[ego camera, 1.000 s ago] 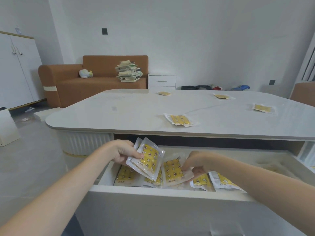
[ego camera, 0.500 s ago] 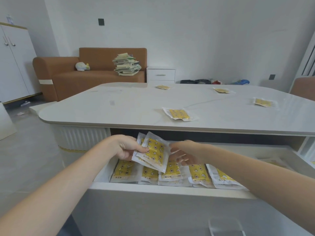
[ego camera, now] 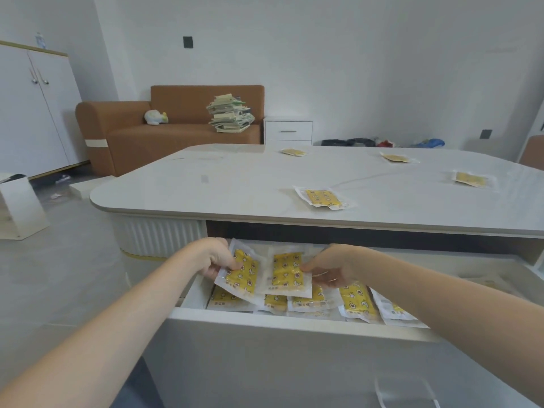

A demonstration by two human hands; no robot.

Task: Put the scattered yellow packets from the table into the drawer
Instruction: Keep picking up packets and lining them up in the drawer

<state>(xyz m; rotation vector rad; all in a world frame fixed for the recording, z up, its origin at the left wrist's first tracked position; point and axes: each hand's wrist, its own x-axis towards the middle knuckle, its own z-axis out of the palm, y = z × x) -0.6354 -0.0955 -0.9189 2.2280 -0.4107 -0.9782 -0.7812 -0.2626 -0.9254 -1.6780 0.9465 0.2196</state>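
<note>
Hands over open drawer (ego camera: 294,319) | left hand (ego camera: 216,259) pinches left packet (ego camera: 243,273) by its outer edge | right hand (ego camera: 332,267) pinches right packet (ego camera: 287,272) likewise | both packets side by side between the hands, long axes pointing away, just above the stored row (ego camera: 357,300) | table (ego camera: 235,187) holds four more, nearest packet (ego camera: 323,198) closer to the right hand

I count four packets on the table (ego camera: 235,184): one near the front edge (ego camera: 323,198) and three farther back (ego camera: 294,151) (ego camera: 394,157) (ego camera: 471,179). Two grips show, the left grip (ego camera: 216,257) and the right grip (ego camera: 332,269), each pinching one packet (ego camera: 243,272) (ego camera: 287,273). I cannot tell whether a second hides behind the left one. The one drawer (ego camera: 294,318) shows at least five more, partly covered. Beyond it: one sofa (ego camera: 141,142), one paper stack (ego camera: 229,114), one toy (ego camera: 155,117), one nightstand (ego camera: 288,131), one two-door cabinet (ego camera: 29,113).
</note>
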